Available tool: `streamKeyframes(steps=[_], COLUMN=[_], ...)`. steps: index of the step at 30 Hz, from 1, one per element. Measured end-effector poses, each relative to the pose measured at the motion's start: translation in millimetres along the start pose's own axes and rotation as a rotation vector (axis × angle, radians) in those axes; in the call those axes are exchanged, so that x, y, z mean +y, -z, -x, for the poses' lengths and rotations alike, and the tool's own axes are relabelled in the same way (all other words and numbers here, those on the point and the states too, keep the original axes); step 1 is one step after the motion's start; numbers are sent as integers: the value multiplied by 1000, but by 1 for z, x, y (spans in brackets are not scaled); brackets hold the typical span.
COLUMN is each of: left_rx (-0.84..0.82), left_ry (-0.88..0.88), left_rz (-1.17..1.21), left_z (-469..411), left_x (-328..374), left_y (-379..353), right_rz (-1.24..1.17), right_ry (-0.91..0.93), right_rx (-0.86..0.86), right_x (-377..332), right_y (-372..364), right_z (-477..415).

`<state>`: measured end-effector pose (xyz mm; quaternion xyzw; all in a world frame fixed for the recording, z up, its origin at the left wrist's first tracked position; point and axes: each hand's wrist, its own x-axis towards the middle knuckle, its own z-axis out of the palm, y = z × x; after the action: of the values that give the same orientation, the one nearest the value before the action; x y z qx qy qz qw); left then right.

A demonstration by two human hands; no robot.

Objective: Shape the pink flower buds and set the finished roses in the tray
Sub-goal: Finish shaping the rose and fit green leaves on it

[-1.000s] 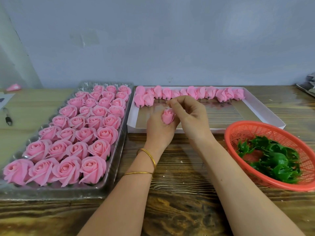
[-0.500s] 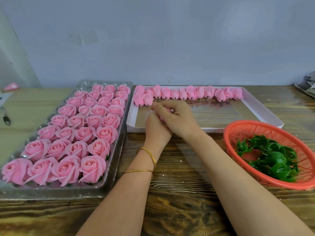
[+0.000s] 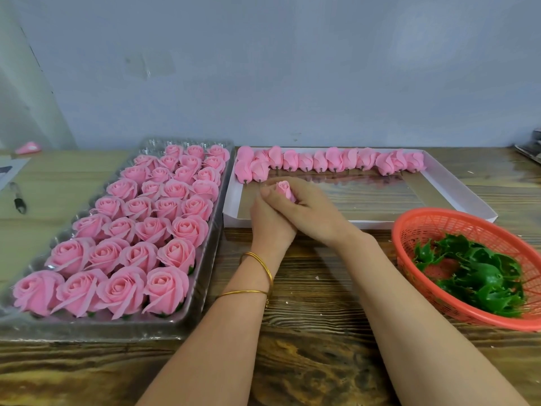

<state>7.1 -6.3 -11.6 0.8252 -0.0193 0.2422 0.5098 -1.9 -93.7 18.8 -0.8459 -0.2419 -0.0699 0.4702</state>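
Over the white tray's (image 3: 231, 208) near-left corner the right hand (image 3: 310, 213) curls round a pink bud (image 3: 285, 189), overlapping the left hand (image 3: 270, 227), whose mostly hidden fingers seem to grip it too.

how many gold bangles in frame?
2. Both thin gold metal bangles sit on the left forearm: one near the wrist, the other further toward the elbow. None shows on the right arm.

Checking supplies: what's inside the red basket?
The red basket holds a heap of green plastic leaf pieces, with a bare patch of its mesh floor showing among them. Anything beneath the heap is covered.
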Motion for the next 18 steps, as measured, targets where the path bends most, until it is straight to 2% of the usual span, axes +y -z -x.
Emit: streamKeyframes(steps=[3,6,8,11,14,16,18], left_rx=[-27,-26,-33,-31,-77,-151,-263], left_ry=[-26,39,12,-22,-62,-54,31], left_rz=[-20,104,128,138,199,253,321], left_z=[1,2,2,2,1,2,5], left_x=[0,0,0,1,5,7,9], left_y=[0,-1,-1,-1,-1,0,3], right_rz=[-153,-419,-468,-518,-524,-549,-627], right_ry=[-111,-243,-303,-237,-161,-156,-175], right_rx=[-31,46,111,131,69,0,-68], right_x=[0,-3,-6,-10,-8,-4,1], right_y=[6,12,16,18,18,21,23], right_z=[1,-3,-10,-16,-18,-18,-15])
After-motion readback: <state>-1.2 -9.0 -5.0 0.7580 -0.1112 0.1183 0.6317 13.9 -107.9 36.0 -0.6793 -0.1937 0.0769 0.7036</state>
